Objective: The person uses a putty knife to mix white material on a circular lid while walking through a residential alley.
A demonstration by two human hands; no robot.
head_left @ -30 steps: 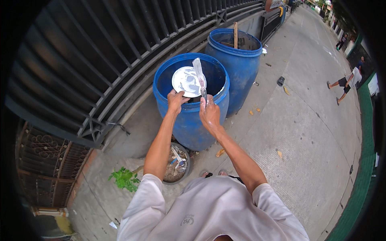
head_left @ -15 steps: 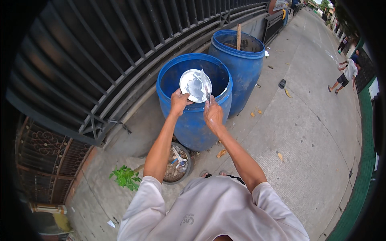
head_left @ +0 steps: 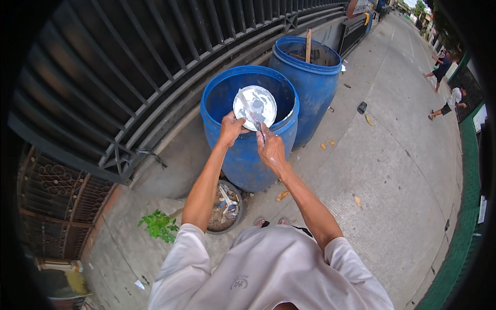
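Observation:
A round lid [head_left: 265, 105], smeared with white paste over a shiny grey face, is tilted toward me above the mouth of the nearer blue barrel [head_left: 248, 165]. My left hand [head_left: 231, 129] is closed on the lid's lower left rim, thumb on top. Fingers of my right hand [head_left: 272, 150] wrap the handle of a putty knife [head_left: 246, 105]. Its blade lies slantwise across the left part of the lid, pointing up and left. White smears mark my right fingers. What lies deep in the barrel is hidden.
A second blue barrel [head_left: 306, 88] with a wooden stick [head_left: 308, 46] stands behind to the right. At my feet is a round planter [head_left: 230, 217] with litter and a green plant [head_left: 159, 226] beside it. A dark metal fence [head_left: 150, 57] runs left; two people walk along the lane's right.
The putty knife's blade has swung from the lid's right side to its left, with my right hand shifting slightly left. My left hand keeps its hold. People at the right have moved.

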